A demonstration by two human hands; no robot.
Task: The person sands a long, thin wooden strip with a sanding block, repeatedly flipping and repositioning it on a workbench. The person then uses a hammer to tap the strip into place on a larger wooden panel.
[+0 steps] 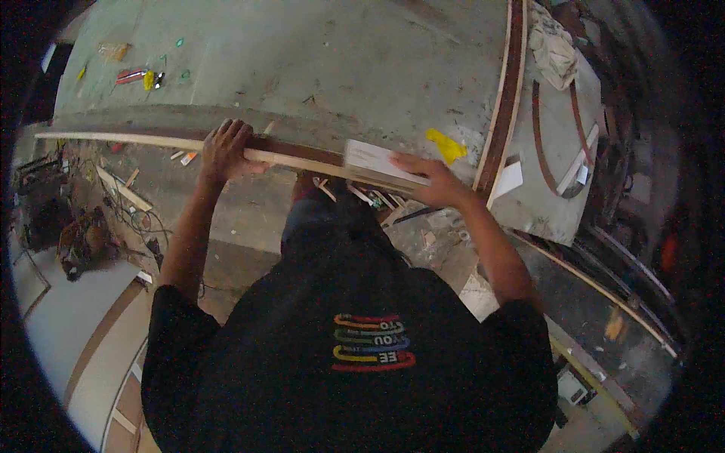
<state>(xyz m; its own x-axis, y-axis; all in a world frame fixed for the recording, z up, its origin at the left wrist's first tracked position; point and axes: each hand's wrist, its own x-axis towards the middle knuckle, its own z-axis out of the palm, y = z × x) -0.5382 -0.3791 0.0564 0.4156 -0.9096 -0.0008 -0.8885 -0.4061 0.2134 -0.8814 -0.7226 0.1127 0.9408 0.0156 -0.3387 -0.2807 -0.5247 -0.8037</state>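
Note:
A long narrow wooden strip, brown on its face and pale along its edge, lies along the near side of the grey-green worktable. My left hand is wrapped over it left of the middle, thumb on the near side. Toward the strip's right end, my right hand grips a white rectangular block, fingers on its top. The block lies over the strip; whether it is fixed to it I cannot tell. The underside of both grips is hidden.
Another brown strip with pale edges runs across the table's right side. A yellow scrap lies near my right hand. A crumpled pale cloth and a curved brown band are farther right. Cables and offcuts litter the floor.

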